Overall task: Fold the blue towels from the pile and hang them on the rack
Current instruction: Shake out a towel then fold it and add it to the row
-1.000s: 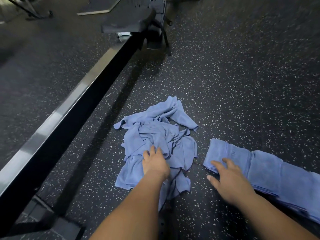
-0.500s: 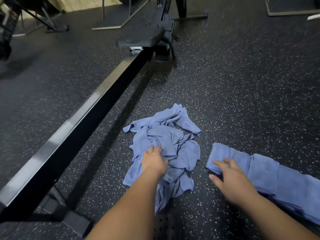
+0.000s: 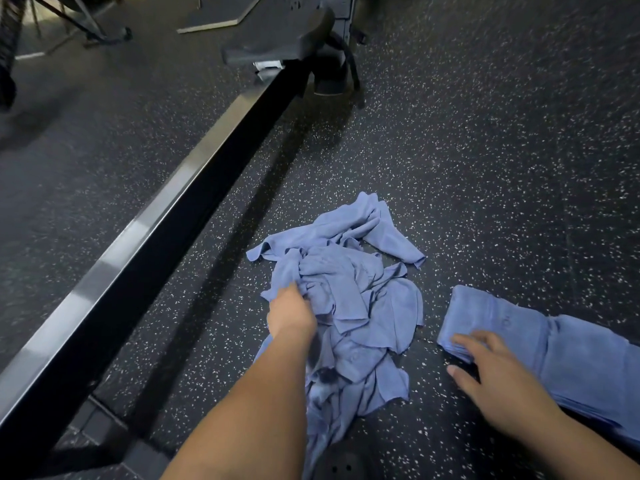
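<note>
Left hand (image 3: 290, 311) clenches crumpled towel pile (image 3: 360, 306); right hand (image 3: 498, 386) rests open on folded towels (image 3: 554, 344).

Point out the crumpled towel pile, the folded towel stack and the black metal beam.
crumpled towel pile (image 3: 367, 292): head view, on the bunched cloth at its middle.
folded towel stack (image 3: 568, 351): head view, on the flat top of the stack.
black metal beam (image 3: 166, 216): head view, on its shiny upper face.
</note>
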